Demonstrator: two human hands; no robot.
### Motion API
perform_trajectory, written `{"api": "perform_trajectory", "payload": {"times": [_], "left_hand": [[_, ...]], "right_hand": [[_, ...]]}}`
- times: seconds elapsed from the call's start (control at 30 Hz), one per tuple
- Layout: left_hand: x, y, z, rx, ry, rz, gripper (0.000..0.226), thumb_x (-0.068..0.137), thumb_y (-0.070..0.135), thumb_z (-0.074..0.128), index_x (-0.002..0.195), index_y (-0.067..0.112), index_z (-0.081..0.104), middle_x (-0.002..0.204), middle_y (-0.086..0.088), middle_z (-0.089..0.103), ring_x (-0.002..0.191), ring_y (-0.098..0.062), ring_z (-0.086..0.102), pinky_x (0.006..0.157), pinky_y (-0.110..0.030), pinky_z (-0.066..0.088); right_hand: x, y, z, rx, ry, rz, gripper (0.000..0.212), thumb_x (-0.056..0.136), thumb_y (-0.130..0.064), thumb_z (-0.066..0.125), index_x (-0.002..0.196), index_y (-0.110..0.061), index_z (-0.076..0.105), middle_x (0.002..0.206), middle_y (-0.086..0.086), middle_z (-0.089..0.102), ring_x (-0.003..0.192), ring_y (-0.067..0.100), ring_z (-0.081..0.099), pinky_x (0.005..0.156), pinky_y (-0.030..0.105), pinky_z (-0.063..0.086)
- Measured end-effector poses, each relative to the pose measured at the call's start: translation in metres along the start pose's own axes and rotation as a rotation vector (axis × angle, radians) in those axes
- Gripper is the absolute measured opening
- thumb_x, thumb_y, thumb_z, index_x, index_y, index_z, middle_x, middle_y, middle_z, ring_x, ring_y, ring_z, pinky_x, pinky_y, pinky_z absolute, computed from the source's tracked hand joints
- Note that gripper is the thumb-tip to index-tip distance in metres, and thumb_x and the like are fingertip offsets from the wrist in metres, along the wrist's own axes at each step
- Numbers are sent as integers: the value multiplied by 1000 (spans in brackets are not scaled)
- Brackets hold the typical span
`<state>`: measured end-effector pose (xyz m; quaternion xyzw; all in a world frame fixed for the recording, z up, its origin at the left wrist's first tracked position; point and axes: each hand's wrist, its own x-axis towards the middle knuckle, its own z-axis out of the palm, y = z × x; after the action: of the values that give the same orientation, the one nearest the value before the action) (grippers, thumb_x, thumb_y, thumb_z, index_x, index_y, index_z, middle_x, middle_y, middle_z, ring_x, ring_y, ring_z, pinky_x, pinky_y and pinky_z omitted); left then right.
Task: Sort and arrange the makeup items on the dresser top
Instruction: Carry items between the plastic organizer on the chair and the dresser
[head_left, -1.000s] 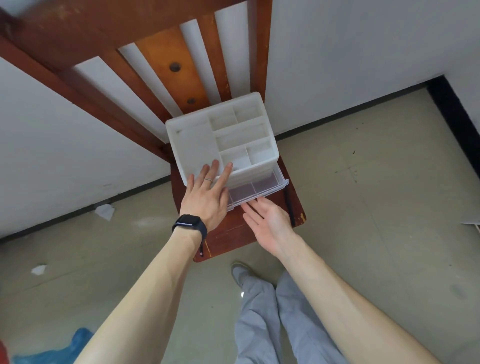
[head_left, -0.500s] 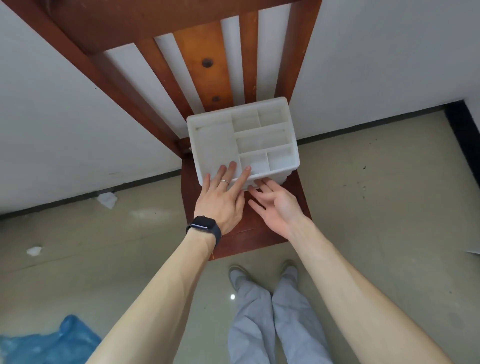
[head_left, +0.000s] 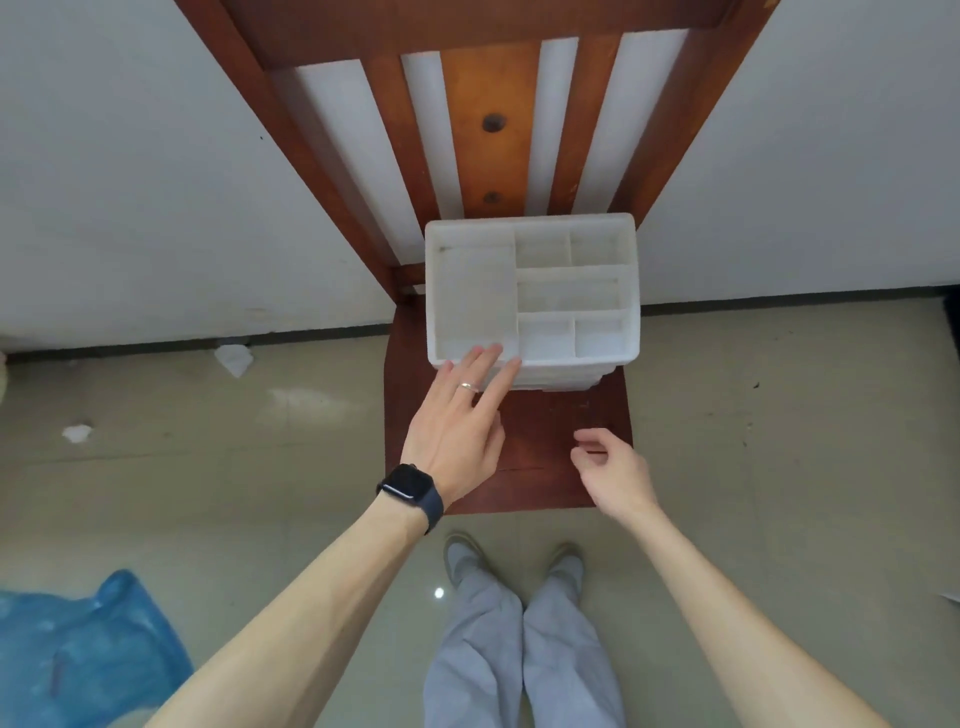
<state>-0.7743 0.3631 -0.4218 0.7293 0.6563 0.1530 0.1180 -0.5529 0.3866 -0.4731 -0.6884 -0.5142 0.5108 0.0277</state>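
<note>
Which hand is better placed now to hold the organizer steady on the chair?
Probably left. The left hand touches the front edge of the organizer with straight fingers. The right hand hangs loosely curled above the chair seat, apart from the organizer, holding nothing.

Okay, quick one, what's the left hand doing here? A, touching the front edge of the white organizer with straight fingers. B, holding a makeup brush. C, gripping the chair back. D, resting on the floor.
A: the left hand lays its straight fingers on the front rim of the white organizer, which sits on the chair seat.
</note>
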Motion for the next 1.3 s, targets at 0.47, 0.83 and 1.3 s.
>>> {"api": "perform_trajectory", "payload": {"times": [0.47,0.83,1.3], "left_hand": [[-106,-62,118,-325,-144,-1112,50,92,42,62,129,12,46,130,-8,46,107,-29,57,79,-30,39],[-103,-67,112,-225,-437,-975,22,101,25,49,112,6,53,113,-16,62,101,-37,60,83,-40,47],[-116,23,-103,-588,-337,-1080,18,93,26,57,108,26,67,98,3,73,98,-23,68,85,-30,55]], "right_hand": [[54,72,33,-560,163,45,44,100,-33,55,130,-2,47,125,24,54,114,46,56,92,49,46],[31,76,58,-489,-102,70,8,103,-20,47,106,-13,47,102,10,56,98,34,56,78,36,37],[-138,-71,-24,100,-217,139,14,102,-7,46,107,-10,59,85,2,67,68,20,58,54,26,44]]}}
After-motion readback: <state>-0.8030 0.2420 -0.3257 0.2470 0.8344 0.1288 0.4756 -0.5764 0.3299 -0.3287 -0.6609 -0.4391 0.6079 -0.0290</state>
